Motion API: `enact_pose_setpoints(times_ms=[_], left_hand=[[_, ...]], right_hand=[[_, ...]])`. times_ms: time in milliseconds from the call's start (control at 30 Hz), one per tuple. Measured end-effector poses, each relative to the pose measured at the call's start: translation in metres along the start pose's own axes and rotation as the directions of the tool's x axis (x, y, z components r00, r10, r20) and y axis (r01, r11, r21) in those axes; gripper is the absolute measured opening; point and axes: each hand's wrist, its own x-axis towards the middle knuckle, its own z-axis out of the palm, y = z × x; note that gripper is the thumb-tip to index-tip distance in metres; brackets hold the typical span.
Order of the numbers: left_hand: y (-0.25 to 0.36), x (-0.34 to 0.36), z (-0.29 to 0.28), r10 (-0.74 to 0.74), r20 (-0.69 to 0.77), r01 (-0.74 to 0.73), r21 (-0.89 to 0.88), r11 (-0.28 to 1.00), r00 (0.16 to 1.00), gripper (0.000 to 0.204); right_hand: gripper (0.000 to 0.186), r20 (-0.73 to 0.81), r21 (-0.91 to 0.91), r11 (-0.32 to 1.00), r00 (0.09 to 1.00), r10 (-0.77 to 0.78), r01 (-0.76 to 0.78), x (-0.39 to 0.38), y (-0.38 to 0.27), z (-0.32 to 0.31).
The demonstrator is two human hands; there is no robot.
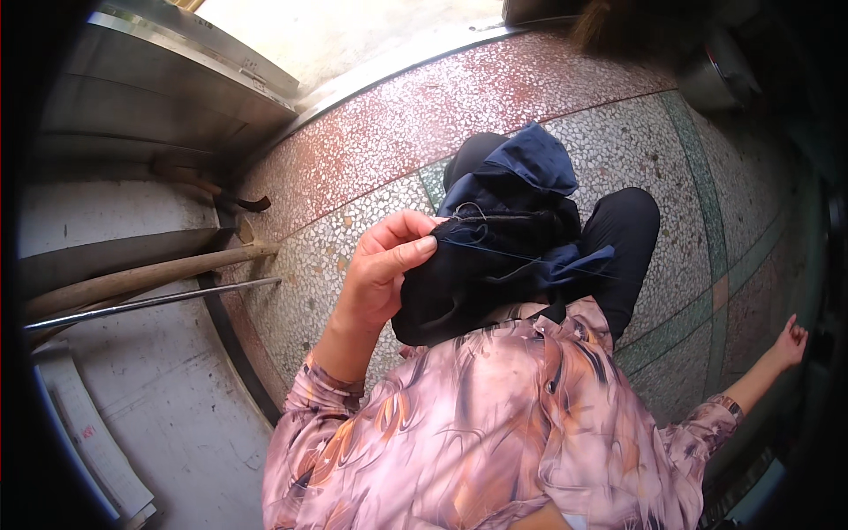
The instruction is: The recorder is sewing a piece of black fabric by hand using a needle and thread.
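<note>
My left hand (pixel 393 265) pinches the top edge of a black cloth (pixel 459 291) with navy parts (pixel 530 159), which lies over my lap. Loose looped thread (pixel 473 216) sits by the fingertips, and a thin blue strand (pixel 521 258) stretches rightward from that edge. Out to the far right, my right hand (pixel 788 344) is raised with its fingers pinched; whatever is between them is too small to name. My dark-trousered knee (pixel 627 230) shows right of the cloth.
Wooden poles (pixel 132 272) and a metal rod (pixel 159 300) lie along the left beside a pale metal surface (pixel 168 397). A speckled terrazzo floor (pixel 353 177) surrounds me. A bright doorway (pixel 336 26) is at the top, a metal bucket (pixel 720 75) at the upper right.
</note>
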Motion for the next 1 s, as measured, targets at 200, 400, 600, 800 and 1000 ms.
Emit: enact_pose_setpoints(times_ms=[200, 400, 600, 800, 1000], left_hand=[[0.002, -0.004, 0.002, 0.043, -0.050, -0.043, 0.011, 0.999, 0.998, 0.010], [0.011, 0.003, -0.005, 0.039, 0.080, -0.039, 0.004, 0.999, 0.996, 0.012], [0.022, -0.007, 0.016, 0.164, 0.113, -0.176, 0.113, 0.978, 0.980, 0.013], [0.071, -0.023, 0.029, 0.344, 0.314, -0.398, 0.124, 0.909, 0.885, 0.013], [0.131, -0.064, 0.052, 0.606, 0.270, -0.644, 0.077, 0.761, 0.748, 0.012]], right_hand=[[0.013, -0.367, -0.567, 0.782, 0.771, -0.521, 0.259, 0.007, -0.013, -0.073], [0.041, -0.104, -0.733, 0.673, 0.962, -0.253, 0.098, -0.032, 0.039, -0.036], [0.021, 0.656, -0.737, 0.658, 0.398, 0.641, 0.154, -0.349, 0.177, 0.258], [0.033, 0.987, -0.053, 0.794, -0.091, 0.135, 0.606, -0.489, 0.237, 0.321], [0.013, 0.966, -0.197, 0.967, 0.135, 0.219, -0.159, -0.463, 0.110, 0.366]])
